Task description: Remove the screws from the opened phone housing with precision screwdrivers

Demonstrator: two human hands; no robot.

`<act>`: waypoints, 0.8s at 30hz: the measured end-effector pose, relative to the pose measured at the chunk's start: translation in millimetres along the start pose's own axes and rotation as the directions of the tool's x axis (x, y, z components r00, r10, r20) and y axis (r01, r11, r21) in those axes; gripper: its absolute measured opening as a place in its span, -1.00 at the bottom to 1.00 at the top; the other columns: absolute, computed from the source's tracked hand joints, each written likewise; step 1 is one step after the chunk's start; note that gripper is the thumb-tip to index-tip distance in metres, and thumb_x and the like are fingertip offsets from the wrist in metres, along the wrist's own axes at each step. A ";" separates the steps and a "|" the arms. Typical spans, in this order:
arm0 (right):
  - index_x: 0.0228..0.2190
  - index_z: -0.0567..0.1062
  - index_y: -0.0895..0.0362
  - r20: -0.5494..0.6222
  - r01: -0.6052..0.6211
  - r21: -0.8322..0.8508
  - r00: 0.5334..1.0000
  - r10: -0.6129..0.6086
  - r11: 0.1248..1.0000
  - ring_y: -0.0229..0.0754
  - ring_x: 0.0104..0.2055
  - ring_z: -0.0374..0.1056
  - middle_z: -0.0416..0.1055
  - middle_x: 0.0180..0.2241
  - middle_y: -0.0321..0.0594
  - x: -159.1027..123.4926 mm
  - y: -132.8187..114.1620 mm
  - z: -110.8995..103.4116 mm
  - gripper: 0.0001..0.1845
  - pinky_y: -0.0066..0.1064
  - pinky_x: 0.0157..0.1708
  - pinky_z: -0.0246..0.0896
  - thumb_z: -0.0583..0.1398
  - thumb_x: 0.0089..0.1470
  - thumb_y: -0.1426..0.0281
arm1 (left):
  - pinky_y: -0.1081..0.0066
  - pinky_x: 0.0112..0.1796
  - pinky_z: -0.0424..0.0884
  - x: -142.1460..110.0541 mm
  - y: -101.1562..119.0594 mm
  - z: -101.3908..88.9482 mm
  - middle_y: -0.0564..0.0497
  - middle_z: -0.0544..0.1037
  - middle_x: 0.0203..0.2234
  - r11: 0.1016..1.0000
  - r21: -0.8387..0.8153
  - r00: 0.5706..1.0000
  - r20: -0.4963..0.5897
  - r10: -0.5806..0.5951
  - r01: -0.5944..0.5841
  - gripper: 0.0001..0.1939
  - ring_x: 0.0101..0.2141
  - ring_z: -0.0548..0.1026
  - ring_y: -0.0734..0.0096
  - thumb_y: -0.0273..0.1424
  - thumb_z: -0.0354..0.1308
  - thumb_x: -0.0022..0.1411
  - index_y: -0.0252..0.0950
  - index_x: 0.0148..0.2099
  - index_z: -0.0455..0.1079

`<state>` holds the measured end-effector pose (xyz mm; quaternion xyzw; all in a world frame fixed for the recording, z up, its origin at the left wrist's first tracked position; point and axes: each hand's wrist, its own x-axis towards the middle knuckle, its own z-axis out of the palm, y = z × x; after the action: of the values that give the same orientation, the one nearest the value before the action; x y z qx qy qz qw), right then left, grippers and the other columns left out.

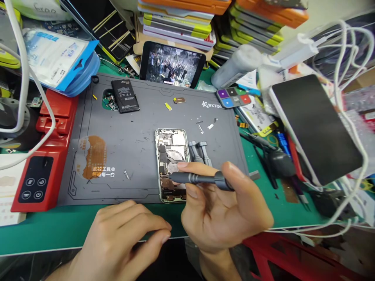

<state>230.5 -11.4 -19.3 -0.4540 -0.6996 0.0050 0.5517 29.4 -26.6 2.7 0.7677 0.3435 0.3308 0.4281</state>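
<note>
An opened phone [172, 156] lies face-down parts exposed on the grey work mat [125, 132]. My right hand [222, 212] is closed round a grey screwdriver [199, 178], whose tip rests on the lower inside of the phone. My left hand [123, 238] rests near the mat's front edge with its fingers curled and pinched together; I cannot make out anything in them. A removed black battery [125, 95] lies at the mat's back left. Two more grey screwdrivers [200, 153] lie just right of the phone.
A red device with buttons [43, 156] sits left of the mat. A phone playing video [171, 64] leans at the back. A black screen panel [315, 125], white cables [348, 58] and tools crowd the right. Small screws and parts [205, 125] dot the mat.
</note>
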 end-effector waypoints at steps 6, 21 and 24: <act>0.45 0.34 0.10 0.009 0.092 -0.084 0.996 -0.092 0.992 -0.13 0.00 0.63 0.58 0.01 -0.09 0.9 1.1 -2.1 -0.14 -0.25 -0.05 0.70 0.36 0.22 0.70 | 0.51 -0.25 0.43 -1.3 0.2 0.5 0.19 0.63 -0.25 1.000 0.001 1.000 -0.010 0.005 -0.005 -0.91 -0.29 0.55 0.61 -0.46 0.15 0.60 -0.20 -0.01 0.48; 0.38 0.44 0.14 -0.033 0.069 -0.070 0.997 -0.071 0.995 -0.16 0.02 0.54 0.56 -0.03 -0.10 8.6 -7.0 -7.4 -0.23 -0.29 -0.07 0.58 0.27 0.22 0.79 | 0.53 -0.26 0.40 -4.0 7.1 1.6 0.17 0.63 -0.27 0.992 0.123 0.995 -0.084 0.049 -0.039 -0.91 -0.33 0.51 0.62 -0.46 0.15 0.61 -0.21 0.01 0.48; 0.32 0.46 0.21 -0.023 0.071 -0.059 0.997 -0.072 0.996 -0.18 0.02 0.54 0.55 -0.03 -0.08 10.2 -7.9 -8.1 -0.28 -0.30 -0.05 0.57 0.25 0.21 0.82 | 0.45 -0.12 0.41 -4.0 6.3 -6.9 0.08 0.62 -0.20 0.889 0.457 0.971 -0.205 0.122 -0.015 -0.86 -0.22 0.51 0.50 -0.49 0.23 0.56 -0.25 0.10 0.51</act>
<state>232.0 -13.5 -4.3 -0.4444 -0.7084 -0.0405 0.5468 23.2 -29.4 10.3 0.8147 0.4304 0.3427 0.1834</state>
